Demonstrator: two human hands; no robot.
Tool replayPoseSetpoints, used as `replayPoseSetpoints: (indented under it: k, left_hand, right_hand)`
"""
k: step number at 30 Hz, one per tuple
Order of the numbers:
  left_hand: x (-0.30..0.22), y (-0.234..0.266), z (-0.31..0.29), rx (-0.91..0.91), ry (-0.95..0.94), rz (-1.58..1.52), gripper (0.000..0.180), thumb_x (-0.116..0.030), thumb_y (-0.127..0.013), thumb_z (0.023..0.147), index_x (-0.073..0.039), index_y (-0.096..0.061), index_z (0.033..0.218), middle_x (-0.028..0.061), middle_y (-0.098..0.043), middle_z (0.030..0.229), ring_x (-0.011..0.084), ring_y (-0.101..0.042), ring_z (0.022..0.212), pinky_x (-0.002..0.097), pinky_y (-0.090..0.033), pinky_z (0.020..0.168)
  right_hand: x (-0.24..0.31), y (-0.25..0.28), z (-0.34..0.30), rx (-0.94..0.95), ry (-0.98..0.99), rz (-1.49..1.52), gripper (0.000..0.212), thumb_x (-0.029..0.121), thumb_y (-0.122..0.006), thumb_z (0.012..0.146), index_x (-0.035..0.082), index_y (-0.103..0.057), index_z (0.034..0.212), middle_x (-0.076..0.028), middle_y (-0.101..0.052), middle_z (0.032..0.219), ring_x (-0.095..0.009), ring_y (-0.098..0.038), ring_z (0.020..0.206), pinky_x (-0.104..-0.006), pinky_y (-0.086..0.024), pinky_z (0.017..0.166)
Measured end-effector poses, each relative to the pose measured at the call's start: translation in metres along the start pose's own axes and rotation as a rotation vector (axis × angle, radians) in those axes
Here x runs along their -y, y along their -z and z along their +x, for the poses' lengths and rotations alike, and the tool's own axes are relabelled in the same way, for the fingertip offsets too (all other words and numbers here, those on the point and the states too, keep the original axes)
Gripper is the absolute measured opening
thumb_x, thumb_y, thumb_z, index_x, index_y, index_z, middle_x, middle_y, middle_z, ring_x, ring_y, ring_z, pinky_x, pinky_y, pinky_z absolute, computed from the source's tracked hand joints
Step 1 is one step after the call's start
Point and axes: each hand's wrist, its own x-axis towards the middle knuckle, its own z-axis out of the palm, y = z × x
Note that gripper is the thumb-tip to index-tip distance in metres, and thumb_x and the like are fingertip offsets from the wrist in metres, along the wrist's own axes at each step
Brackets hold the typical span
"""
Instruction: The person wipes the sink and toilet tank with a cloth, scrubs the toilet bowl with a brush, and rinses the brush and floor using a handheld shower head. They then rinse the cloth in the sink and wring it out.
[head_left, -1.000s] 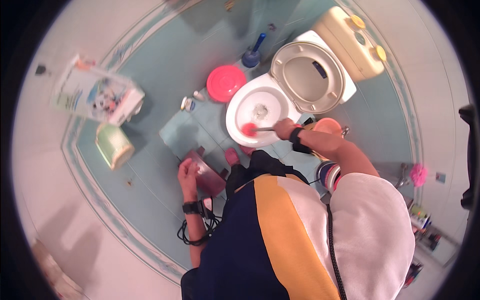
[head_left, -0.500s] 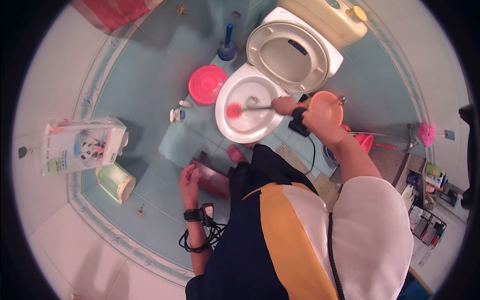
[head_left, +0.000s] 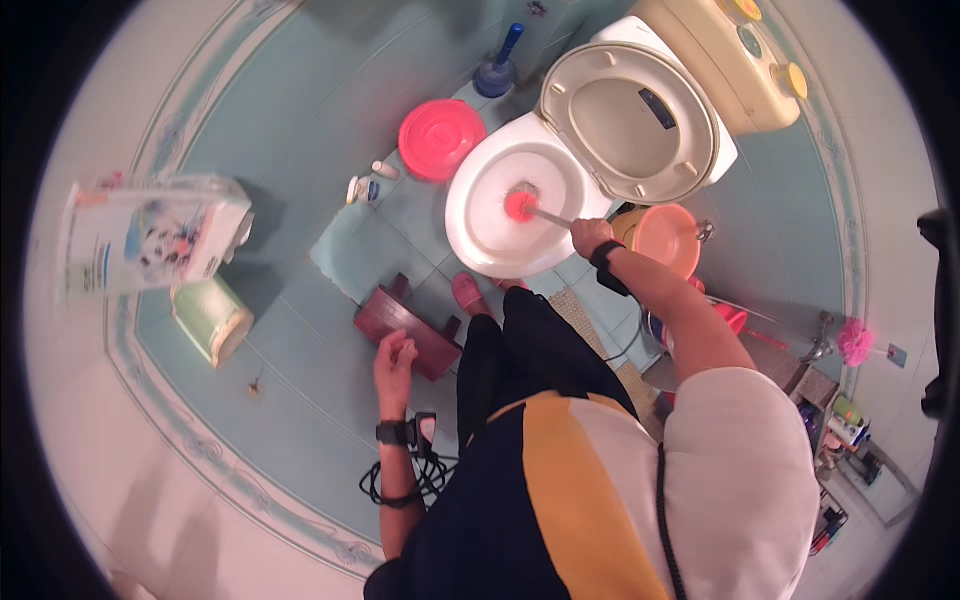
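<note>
My right hand (head_left: 592, 237) is closed round the handle of a toilet brush (head_left: 552, 219). Its pinkish-red head rests inside the white toilet bowl (head_left: 465, 225), close to the drain. The toilet lid and seat (head_left: 625, 125) stand raised against the cream tank (head_left: 715, 60). My left hand (head_left: 393, 368) hangs with loosely bent fingers and nothing in it, above a dark red wooden stool (head_left: 425, 345). A black band and a bundle of dark cable are on the left forearm; another black band is on the right wrist.
Left of the toilet are a pink lidded bucket (head_left: 442, 140), a blue plunger (head_left: 495, 75) and small white bottles (head_left: 362, 188). An orange basin (head_left: 667, 240) stands right of the bowl. A green bin (head_left: 213, 322) and a tissue package (head_left: 160, 235) are at the left wall.
The brush head has moved from the bowl's left side toward the drain, with my right hand still gripping the handle. My view has shifted; my left hand stays empty.
</note>
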Motion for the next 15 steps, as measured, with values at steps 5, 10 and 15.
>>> replayPoseSetpoints:
  k: [5, 10, 15]
  left_hand:
    - [-0.003, -0.015, 0.011, 0.024, -0.008, -0.044, 0.029, -0.007, -0.058, 0.086, -0.001, -0.056, 0.114, 0.0065, -0.063, 0.095, 0.0123, -0.059, 0.084, 0.0257, -0.047, 0.078]
    - [-0.006, -0.012, 0.016, -0.027, -0.065, -0.031, 0.027, -0.006, -0.058, 0.086, -0.001, -0.057, 0.113, 0.0054, -0.062, 0.094, 0.0116, -0.058, 0.085, 0.0248, -0.047, 0.078]
    - [0.003, -0.023, 0.023, -0.033, 0.045, -0.062, 0.026, -0.006, -0.059, 0.086, -0.002, -0.057, 0.112, 0.0039, -0.061, 0.092, 0.011, -0.057, 0.082, 0.0251, -0.048, 0.075]
  right_hand:
    - [-0.009, 0.065, -0.012, 0.068, 0.258, -0.04, 0.022, 0.021, -0.047, 0.086, 0.012, -0.064, 0.096, -0.016, -0.066, 0.092, -0.033, -0.066, 0.086, -0.0446, -0.052, 0.072]
    - [-0.026, 0.061, -0.011, 0.044, -0.138, -0.053, 0.023, 0.017, -0.049, 0.085, 0.011, -0.065, 0.1, -0.014, -0.067, 0.095, -0.03, -0.065, 0.09, -0.0447, -0.051, 0.075]
    - [0.037, 0.018, -0.064, 0.296, 0.165, 0.203, 0.027, 0.018, -0.048, 0.082, 0.003, -0.065, 0.096, -0.018, -0.067, 0.088, -0.031, -0.067, 0.08, -0.0451, -0.052, 0.071]
